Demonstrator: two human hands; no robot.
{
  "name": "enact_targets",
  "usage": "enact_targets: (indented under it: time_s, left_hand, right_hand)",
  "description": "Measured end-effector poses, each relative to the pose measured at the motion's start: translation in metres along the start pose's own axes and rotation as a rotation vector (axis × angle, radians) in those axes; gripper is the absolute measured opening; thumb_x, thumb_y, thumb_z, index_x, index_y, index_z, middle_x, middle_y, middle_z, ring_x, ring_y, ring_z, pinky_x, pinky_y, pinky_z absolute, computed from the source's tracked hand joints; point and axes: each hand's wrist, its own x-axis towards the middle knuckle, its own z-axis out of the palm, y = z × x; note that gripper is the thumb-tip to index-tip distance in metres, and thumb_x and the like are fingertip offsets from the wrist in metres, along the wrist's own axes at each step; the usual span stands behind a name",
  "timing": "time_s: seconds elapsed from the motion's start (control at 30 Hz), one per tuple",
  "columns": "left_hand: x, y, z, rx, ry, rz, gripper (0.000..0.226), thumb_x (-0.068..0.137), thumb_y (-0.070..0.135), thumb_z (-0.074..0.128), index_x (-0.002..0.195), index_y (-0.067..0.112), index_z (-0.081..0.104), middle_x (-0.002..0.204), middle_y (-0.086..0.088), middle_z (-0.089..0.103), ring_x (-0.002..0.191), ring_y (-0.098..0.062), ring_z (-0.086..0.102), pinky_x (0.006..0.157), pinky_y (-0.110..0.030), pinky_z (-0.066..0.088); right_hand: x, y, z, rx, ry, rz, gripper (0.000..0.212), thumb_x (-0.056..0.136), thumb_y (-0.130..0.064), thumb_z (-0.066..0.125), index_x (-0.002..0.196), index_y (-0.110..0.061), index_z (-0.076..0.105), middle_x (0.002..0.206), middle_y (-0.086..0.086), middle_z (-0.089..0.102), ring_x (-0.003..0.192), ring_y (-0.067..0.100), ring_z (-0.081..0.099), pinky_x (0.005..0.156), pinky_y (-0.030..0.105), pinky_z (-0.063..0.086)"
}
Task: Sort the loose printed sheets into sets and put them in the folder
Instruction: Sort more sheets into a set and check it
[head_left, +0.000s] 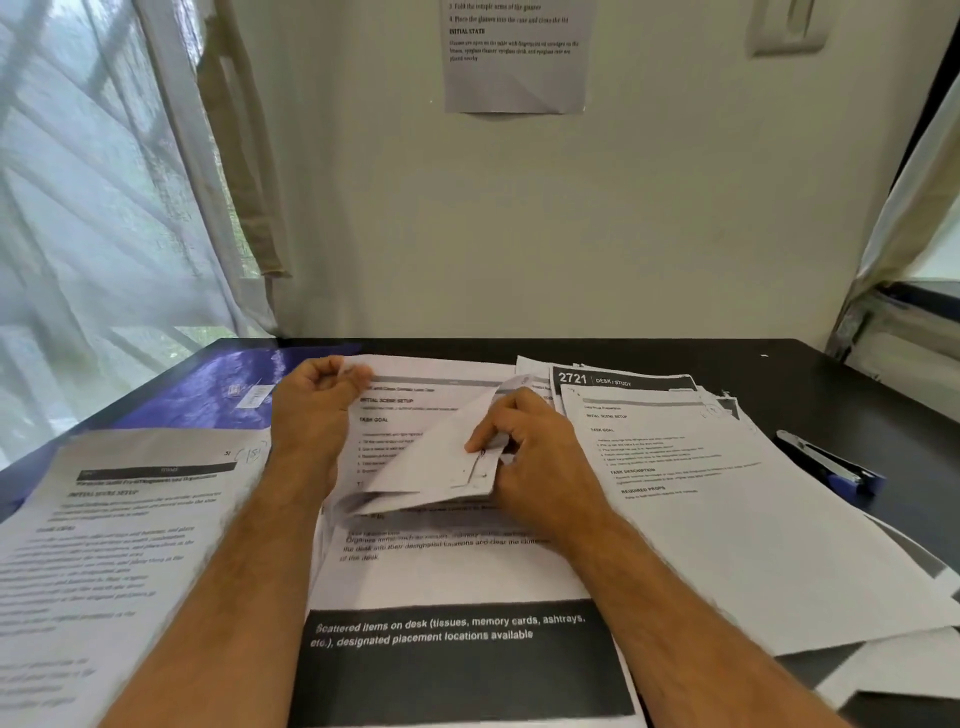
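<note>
- Our right hand (524, 457) pinches a folded-over sheet (436, 462) on the middle stack (447, 571).
- Our left hand (317, 410) curls its fingers around that stack's far corner.
- The purple folder (208, 389) lies far left on the surface (831, 384).

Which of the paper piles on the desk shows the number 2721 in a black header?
The right pile, beside the stapler. The 2721 header peeks out at its far edge; the left pile and middle pile show none.

A black desk (779, 364) bears printed sheets (727, 519), a purple folder (208, 395) and a stapler (831, 465).
</note>
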Motion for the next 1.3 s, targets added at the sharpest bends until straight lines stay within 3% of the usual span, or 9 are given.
enact_targets:
  time_s: [0.27,0.47,0.6,0.7,0.83,0.97,1.07,1.13,1.3]
  left_hand:
    - [0.003,-0.002,-0.003,-0.055,0.210,-0.018,0.006,0.089,0.022,0.074,0.085,0.025,0.071,0.083,0.008,0.070,0.084,-0.016,0.066,0.084,-0.038,0.057]
    - [0.000,0.002,-0.004,-0.088,0.200,-0.046,0.011,0.089,0.020,0.073,0.079,0.024,0.072,0.082,0.006,0.072,0.083,-0.019,0.066,0.089,-0.046,0.057]
    - [-0.005,0.013,-0.011,-0.187,-0.226,-0.029,0.002,0.081,0.019,0.075,0.082,0.019,0.076,0.079,-0.007,0.073,0.075,-0.026,0.069,0.071,-0.039,0.059]
    - [-0.008,0.018,-0.015,-0.154,-0.699,-0.042,0.041,0.050,0.040,0.093,0.075,0.012,0.076,0.077,-0.010,0.069,0.072,-0.023,0.068,0.061,-0.029,0.057]
    - [-0.020,0.023,-0.012,-0.120,-0.947,-0.145,0.056,0.047,0.044,0.094,0.086,0.006,0.079,0.098,-0.022,0.071,0.090,-0.033,0.068,0.075,-0.034,0.060]
    - [-0.016,0.012,-0.005,-0.189,-0.577,-0.161,0.045,0.077,0.048,0.078,0.103,0.011,0.077,0.107,-0.013,0.075,0.113,-0.032,0.067,0.097,-0.048,0.053]
    - [-0.006,0.000,0.001,0.551,-0.239,-0.063,0.045,0.085,0.042,0.076,0.123,0.021,0.068,0.121,-0.002,0.070,0.115,-0.026,0.063,0.092,-0.039,0.049]
    - [-0.008,-0.008,0.003,0.912,-0.221,-0.092,0.073,0.079,0.047,0.080,0.140,0.017,0.053,0.136,-0.006,0.060,0.122,-0.027,0.058,0.098,-0.042,0.046]
    - [-0.011,-0.011,0.009,0.879,-0.146,-0.031,0.078,0.080,0.039,0.082,0.144,0.016,0.045,0.134,-0.005,0.062,0.122,-0.027,0.059,0.098,-0.042,0.045]
  right_hand:
    - [-0.004,-0.003,-0.007,0.000,-0.035,-0.043,0.024,0.070,-0.026,0.090,0.080,-0.019,0.069,0.120,-0.016,0.042,0.114,0.007,0.048,0.087,0.003,0.042]
    - [-0.007,-0.009,-0.009,-0.038,-0.057,-0.077,0.025,0.070,-0.027,0.090,0.080,-0.023,0.068,0.122,-0.020,0.034,0.110,0.014,0.054,0.090,0.018,0.053]
    - [-0.006,-0.012,-0.006,-0.102,0.031,-0.105,0.020,0.077,-0.020,0.083,0.087,-0.021,0.065,0.136,-0.013,0.035,0.102,0.010,0.054,0.082,0.014,0.054]
    - [-0.003,-0.014,-0.004,-0.101,0.093,-0.059,0.024,0.084,-0.019,0.078,0.094,-0.025,0.057,0.150,-0.009,0.034,0.102,0.008,0.057,0.084,0.019,0.057]
    - [-0.001,-0.015,-0.006,0.043,0.001,0.061,0.045,0.089,-0.020,0.073,0.116,-0.037,0.040,0.118,-0.010,0.062,0.098,0.011,0.066,0.077,0.016,0.057]
    - [-0.002,-0.007,-0.006,-0.041,-0.032,0.003,0.023,0.084,-0.019,0.078,0.101,-0.024,0.063,0.104,-0.010,0.063,0.096,0.005,0.059,0.084,0.018,0.053]
    - [-0.004,-0.001,-0.006,0.003,-0.047,-0.025,0.024,0.074,-0.020,0.086,0.082,-0.022,0.063,0.096,-0.013,0.061,0.090,0.002,0.058,0.077,0.010,0.047]
    - [-0.004,0.005,-0.004,0.003,-0.050,-0.037,0.026,0.069,-0.021,0.089,0.078,-0.021,0.064,0.092,-0.013,0.062,0.087,0.003,0.060,0.074,0.009,0.047]
    - [-0.003,0.010,-0.001,-0.007,-0.072,-0.052,0.026,0.067,-0.020,0.089,0.075,-0.024,0.064,0.087,-0.020,0.059,0.085,0.002,0.061,0.073,0.009,0.044]
